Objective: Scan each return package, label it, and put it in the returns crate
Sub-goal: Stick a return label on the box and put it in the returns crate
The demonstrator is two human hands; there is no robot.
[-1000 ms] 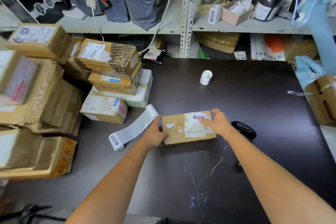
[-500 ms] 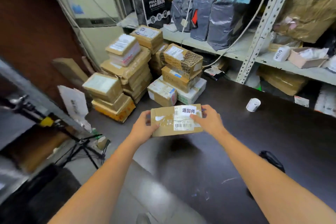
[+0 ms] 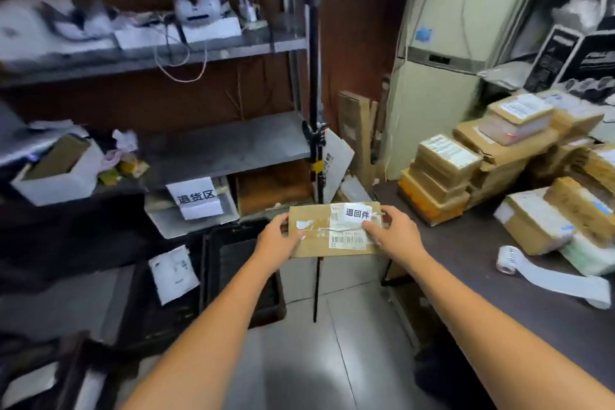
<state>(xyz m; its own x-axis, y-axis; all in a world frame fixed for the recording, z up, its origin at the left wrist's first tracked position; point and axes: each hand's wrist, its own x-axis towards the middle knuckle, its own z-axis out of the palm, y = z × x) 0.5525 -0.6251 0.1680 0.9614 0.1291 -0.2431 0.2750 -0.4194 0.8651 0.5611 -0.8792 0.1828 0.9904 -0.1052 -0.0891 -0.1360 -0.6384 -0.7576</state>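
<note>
Shelving (image 3: 226, 143) fills the left; dark table (image 3: 482, 276) on the right carries stacked parcels (image 3: 499, 170), likely unprocessed. Black crate (image 3: 208, 276) sits on the floor, just below-left of the package (image 3: 316, 236), which is held in air off the table. Return label (image 3: 357, 212) is on it, so only the drop-in looks left. Gripping its short ends: left hand (image 3: 279, 240), right hand (image 3: 396, 236).

Both forearms bare, stretched forward from the lower edge of the view and converging. Left hand (image 3: 278, 240) grips the left end of a package (image 3: 316, 223): thumb flat on the top face, one finger hooked over the far edge, the rest hidden beneath. Right hand (image 3: 394, 236) grips the right end the same way, thumb lying across the top, fingers curled round the far corner. Wrists about straight. Hands apart, palms facing each other.
</note>
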